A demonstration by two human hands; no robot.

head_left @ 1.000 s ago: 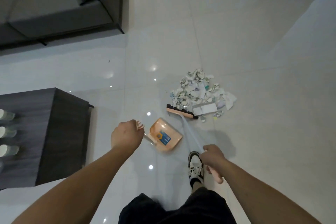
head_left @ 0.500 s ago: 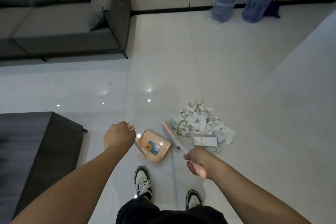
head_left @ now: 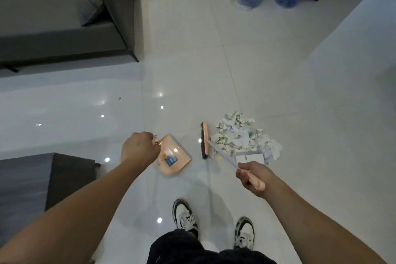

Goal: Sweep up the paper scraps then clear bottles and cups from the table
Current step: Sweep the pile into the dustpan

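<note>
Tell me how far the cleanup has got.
Done: the paper scraps lie gathered in one pile on the floor. In hand: left hand holds the dustpan, right hand the broom, beside the pile. Left: nothing is in the dustpan; the table is untouched.

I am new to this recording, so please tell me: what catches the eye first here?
A heap of paper scraps lies on the pale floor, right of centre. The right hand holds a broom just left of the heap, and the left hand holds an orange dustpan further left.
</note>
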